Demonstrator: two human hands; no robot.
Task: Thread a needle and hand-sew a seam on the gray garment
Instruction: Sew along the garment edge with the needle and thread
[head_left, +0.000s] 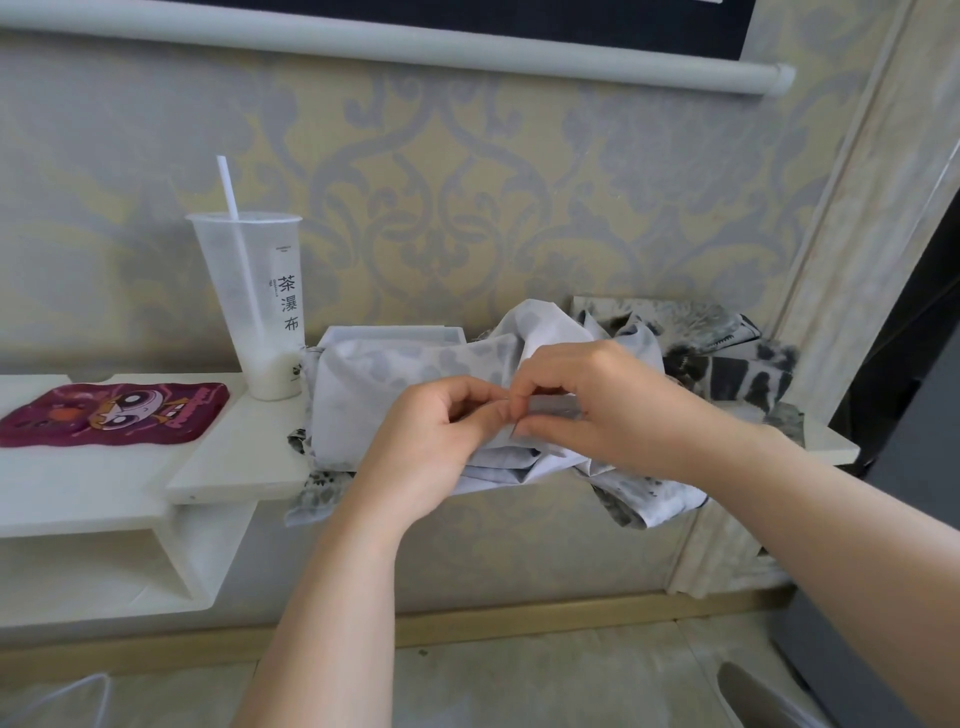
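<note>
The left hand (441, 415) and right hand (597, 405) met over the fold of the garment (363, 395) they pinched and covered it; any needle or thread between them was too small to tell. The garment hid most of the box (395, 332) behind it and the shelf (234, 452) beneath. Both forearms ran off the bottom edge. The left edge cut the mat (104, 415), and the cup's (260, 291) small print was unreadable.

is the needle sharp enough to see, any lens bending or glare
Head view: soft even light, no glare; wide lens bows the blind roller and leans the wall trim; left hand and right hand over the gray garment are sharp, the needle too fine to see.
</note>
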